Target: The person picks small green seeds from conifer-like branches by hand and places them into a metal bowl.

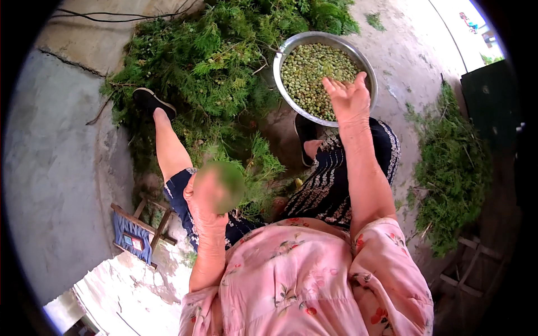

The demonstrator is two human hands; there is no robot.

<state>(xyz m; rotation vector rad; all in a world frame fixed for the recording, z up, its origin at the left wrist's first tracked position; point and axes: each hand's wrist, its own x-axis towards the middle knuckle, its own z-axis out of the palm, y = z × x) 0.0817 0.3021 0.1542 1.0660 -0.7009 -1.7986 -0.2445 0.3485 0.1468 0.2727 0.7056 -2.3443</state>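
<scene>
A wide metal basin holds a heap of small green-brown evergreen cones or seeds. Over its near right side my right hand is open, palm up and fingers apart. A few pieces just beyond the fingertips look smeared, as if in motion. Above my lap, my left hand is raised and appears closed on a leafy evergreen branch; a blurred patch covers its fingers and the spot where it meets the branch.
A big pile of cut evergreen branches spreads ahead, around my feet. Another heap of branches lies at the right, near a dark green panel. A small wooden stool with blue cloth stands at the left. Black cables cross the far left.
</scene>
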